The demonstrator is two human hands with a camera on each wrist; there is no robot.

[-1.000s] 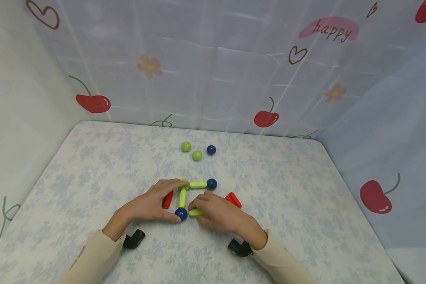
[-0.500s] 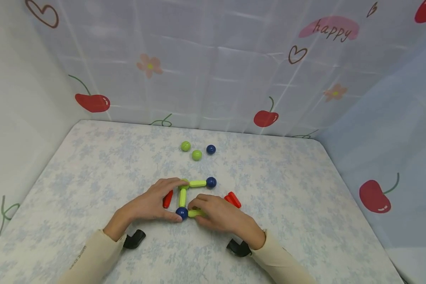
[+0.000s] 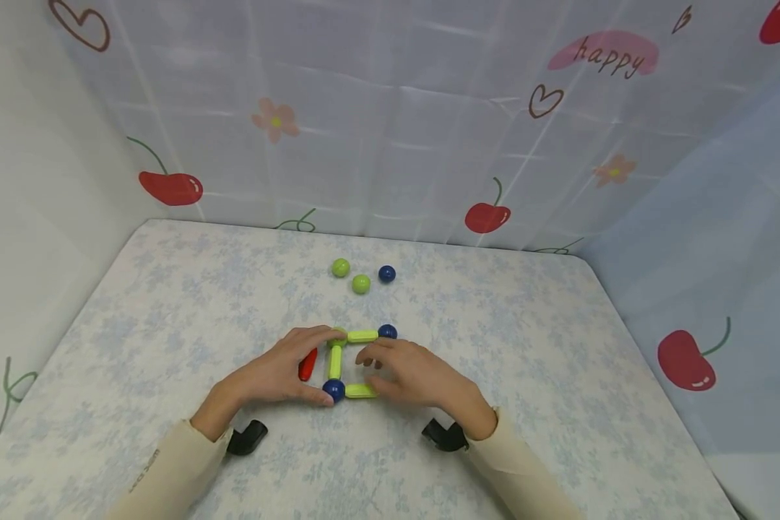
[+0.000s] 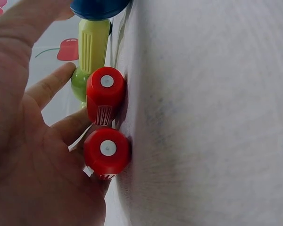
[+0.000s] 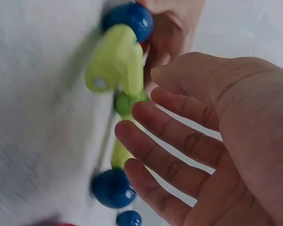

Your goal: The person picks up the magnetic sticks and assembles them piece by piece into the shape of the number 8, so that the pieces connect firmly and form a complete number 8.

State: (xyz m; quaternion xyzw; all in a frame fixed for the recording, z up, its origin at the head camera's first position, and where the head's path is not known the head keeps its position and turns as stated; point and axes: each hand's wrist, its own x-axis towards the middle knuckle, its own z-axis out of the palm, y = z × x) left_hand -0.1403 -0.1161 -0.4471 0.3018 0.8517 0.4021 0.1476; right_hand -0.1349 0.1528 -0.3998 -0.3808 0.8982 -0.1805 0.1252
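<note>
My left hand spans one side of a magnetic rod-and-ball frame, thumb on a blue ball and a fingertip on a green ball. A yellow-green rod joins these balls. From the green ball, a second rod runs right to another blue ball. The third rod sticks out from the near blue ball, its free end showing in the right wrist view. My right hand hovers beside it, fingers spread and holding nothing. Two red rods lie under my left palm.
Two loose green balls and a blue ball lie farther back on the patterned tabletop. A patterned curtain hangs behind the table. Something red shows at the bottom of the right wrist view.
The near rod has met the blue ball at my left thumb. My right hand has let go of that rod and moved up and right, now covering the right-hand red rods. My left hand stays.
</note>
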